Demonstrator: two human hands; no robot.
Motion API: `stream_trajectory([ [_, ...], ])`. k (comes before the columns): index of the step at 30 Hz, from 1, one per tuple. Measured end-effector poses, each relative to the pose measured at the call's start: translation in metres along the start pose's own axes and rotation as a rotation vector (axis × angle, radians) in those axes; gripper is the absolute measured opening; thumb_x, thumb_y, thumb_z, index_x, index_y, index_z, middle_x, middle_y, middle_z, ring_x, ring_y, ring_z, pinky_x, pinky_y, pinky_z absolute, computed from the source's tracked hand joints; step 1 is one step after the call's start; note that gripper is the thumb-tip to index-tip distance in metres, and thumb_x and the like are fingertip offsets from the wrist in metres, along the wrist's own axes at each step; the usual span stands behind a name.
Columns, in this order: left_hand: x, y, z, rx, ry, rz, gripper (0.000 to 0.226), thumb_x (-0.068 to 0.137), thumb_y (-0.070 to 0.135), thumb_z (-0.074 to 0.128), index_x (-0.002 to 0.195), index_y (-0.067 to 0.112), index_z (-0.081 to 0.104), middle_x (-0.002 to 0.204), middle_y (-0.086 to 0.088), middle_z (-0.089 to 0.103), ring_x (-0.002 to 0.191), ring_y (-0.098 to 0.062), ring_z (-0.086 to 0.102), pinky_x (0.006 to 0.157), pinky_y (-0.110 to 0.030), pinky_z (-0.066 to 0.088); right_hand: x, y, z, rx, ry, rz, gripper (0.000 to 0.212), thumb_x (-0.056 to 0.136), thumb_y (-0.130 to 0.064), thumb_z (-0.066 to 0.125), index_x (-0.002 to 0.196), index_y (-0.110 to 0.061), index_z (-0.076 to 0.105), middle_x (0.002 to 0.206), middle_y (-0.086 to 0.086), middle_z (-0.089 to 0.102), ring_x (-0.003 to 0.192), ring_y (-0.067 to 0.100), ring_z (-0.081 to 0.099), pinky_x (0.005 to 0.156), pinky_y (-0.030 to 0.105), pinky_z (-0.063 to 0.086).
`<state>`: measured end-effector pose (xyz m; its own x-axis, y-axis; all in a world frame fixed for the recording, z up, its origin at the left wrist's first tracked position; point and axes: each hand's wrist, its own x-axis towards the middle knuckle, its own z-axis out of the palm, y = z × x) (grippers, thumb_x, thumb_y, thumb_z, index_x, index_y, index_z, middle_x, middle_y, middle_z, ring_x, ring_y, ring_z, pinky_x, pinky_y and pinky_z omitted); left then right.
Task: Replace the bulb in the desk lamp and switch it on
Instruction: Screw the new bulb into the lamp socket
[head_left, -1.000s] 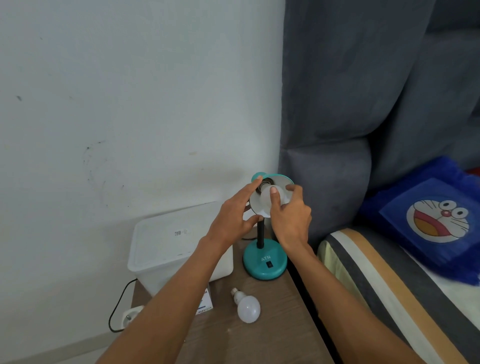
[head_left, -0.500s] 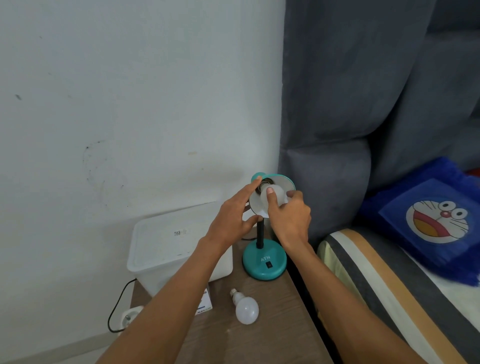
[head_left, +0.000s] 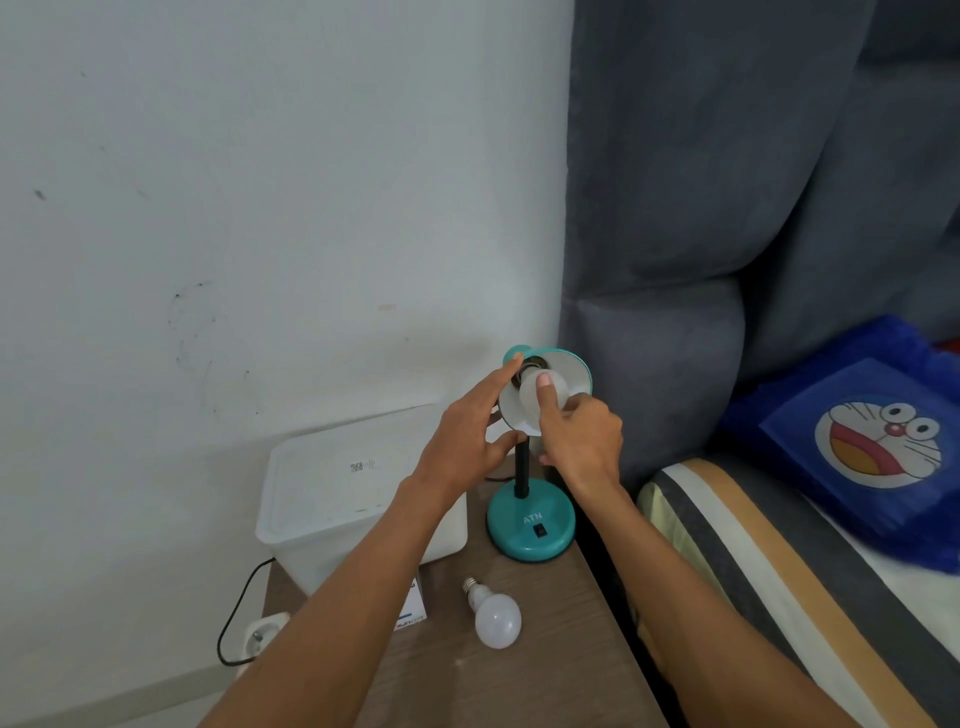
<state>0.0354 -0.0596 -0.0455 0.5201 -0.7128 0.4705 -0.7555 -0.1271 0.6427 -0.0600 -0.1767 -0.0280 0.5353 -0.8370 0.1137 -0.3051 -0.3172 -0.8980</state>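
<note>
**Hands on the lamp head, bulb sitting at the socket**

Right hand (head_left: 579, 439) is curled around the white bulb (head_left: 535, 402) inside the lamp's shade (head_left: 571, 376), thumb pressed flat on the front of the bulb, other fingers wrapped behind. The bulb's neck sits right at the dark socket. Left hand (head_left: 467, 434) is mostly open, fingertips touching the shade's rim and socket area, thumb under the shade's lower edge, steadying it rather than gripping hard. The teal desk lamp (head_left: 531, 525) stands upright at the back right of the wooden desk (head_left: 519, 680), switch on its base facing the camera. A second bulb (head_left: 496, 616) lies on its side on the desk, just in front of the base. A white plastic box (head_left: 332, 499) sits to the left.
</note>
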Motion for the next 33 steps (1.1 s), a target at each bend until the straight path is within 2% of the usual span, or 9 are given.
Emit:
stream_trajectory([
  [3, 0.0, 0.0018, 0.0004, 0.018, -0.001, -0.004, 0.092, 0.086, 0.013, 0.082, 0.16, 0.031, 0.029, 0.159, 0.003, 0.044, 0.139, -0.016, 0.051, 0.109, -0.032, 0.051, -0.0043, -0.0058, -0.005, 0.029, 0.058, -0.052, 0.052, 0.094, -0.056, 0.054, 0.126, -0.015, 0.052, 0.105, 0.007, 0.064, 0.085, 0.016, 0.06, 0.063, 0.02, 0.048],
  [9, -0.0006, 0.0017, -0.0009, 0.018, -0.003, -0.012, 0.091, 0.087, 0.013, 0.081, 0.16, 0.03, 0.03, 0.16, 0.003, 0.043, 0.14, -0.016, 0.051, 0.11, -0.034, 0.05, -0.0054, -0.0021, -0.0056, -0.015, -0.033, -0.136, 0.055, 0.088, -0.051, 0.066, 0.129, -0.02, 0.048, 0.102, 0.002, 0.061, 0.084, 0.016, 0.057, 0.068, 0.022, 0.045],
  [11, -0.0004, 0.0007, -0.0014, 0.019, -0.003, -0.013, 0.091, 0.087, 0.012, 0.081, 0.16, 0.031, 0.03, 0.159, 0.003, 0.044, 0.139, -0.015, 0.052, 0.11, -0.033, 0.051, -0.0022, 0.0009, -0.0027, -0.044, -0.062, -0.096, 0.058, 0.086, -0.055, 0.066, 0.126, -0.015, 0.052, 0.103, 0.003, 0.064, 0.086, 0.018, 0.063, 0.071, 0.026, 0.05],
  [15, -0.0005, -0.0005, -0.0018, 0.013, -0.002, -0.006, 0.092, 0.087, 0.01, 0.081, 0.16, 0.029, 0.03, 0.159, 0.004, 0.045, 0.139, -0.013, 0.051, 0.11, -0.031, 0.051, 0.0005, -0.0005, -0.0009, -0.049, -0.061, -0.022, 0.074, 0.079, -0.081, 0.042, 0.098, -0.013, 0.066, 0.089, 0.005, 0.07, 0.069, 0.024, 0.072, 0.063, 0.036, 0.062],
  [18, -0.0001, 0.0, -0.0019, 0.014, -0.001, -0.003, 0.091, 0.087, 0.011, 0.081, 0.16, 0.029, 0.03, 0.158, 0.004, 0.045, 0.137, -0.012, 0.051, 0.109, -0.024, 0.049, -0.0009, -0.0034, -0.0046, -0.117, 0.028, -0.104, 0.063, 0.089, -0.066, 0.052, 0.123, -0.013, 0.057, 0.104, 0.008, 0.069, 0.091, 0.026, 0.069, 0.071, 0.029, 0.054],
  [20, 0.0003, 0.0008, -0.0011, 0.017, 0.0, -0.004, 0.091, 0.087, 0.012, 0.081, 0.16, 0.03, 0.03, 0.158, 0.004, 0.045, 0.137, -0.012, 0.051, 0.108, -0.021, 0.048, -0.003, -0.0044, -0.0053, -0.141, 0.079, -0.184, 0.057, 0.094, -0.058, 0.053, 0.135, -0.019, 0.047, 0.113, 0.01, 0.068, 0.101, 0.028, 0.067, 0.077, 0.035, 0.053],
  [23, 0.0003, 0.001, -0.0012, 0.0, -0.001, -0.012, 0.09, 0.088, 0.011, 0.081, 0.16, 0.031, 0.03, 0.158, 0.003, 0.046, 0.137, -0.014, 0.053, 0.109, -0.026, 0.05, -0.0073, -0.0048, -0.0057, -0.218, 0.086, -0.289, 0.049, 0.096, -0.054, 0.051, 0.137, -0.027, 0.045, 0.113, 0.009, 0.069, 0.1, 0.029, 0.068, 0.078, 0.039, 0.055],
  [26, 0.0004, -0.0009, -0.0024, 0.013, -0.001, -0.015, 0.09, 0.089, 0.013, 0.08, 0.16, 0.031, 0.029, 0.158, 0.002, 0.046, 0.137, -0.015, 0.053, 0.109, -0.027, 0.05, -0.0071, -0.0006, -0.0074, -0.283, 0.033, -0.35, 0.059, 0.087, -0.053, 0.066, 0.135, -0.027, 0.046, 0.116, 0.008, 0.067, 0.1, 0.028, 0.067, 0.078, 0.039, 0.057],
  [33, 0.0001, -0.0019, -0.0016, 0.006, 0.007, -0.017, 0.091, 0.087, 0.013, 0.081, 0.16, 0.031, 0.03, 0.159, 0.004, 0.044, 0.138, -0.014, 0.052, 0.109, -0.032, 0.051, -0.0002, -0.0035, -0.0073, -0.175, 0.017, -0.123, 0.064, 0.091, -0.065, 0.051, 0.122, -0.01, 0.061, 0.107, 0.011, 0.069, 0.097, 0.029, 0.065, 0.071, 0.032, 0.048],
])
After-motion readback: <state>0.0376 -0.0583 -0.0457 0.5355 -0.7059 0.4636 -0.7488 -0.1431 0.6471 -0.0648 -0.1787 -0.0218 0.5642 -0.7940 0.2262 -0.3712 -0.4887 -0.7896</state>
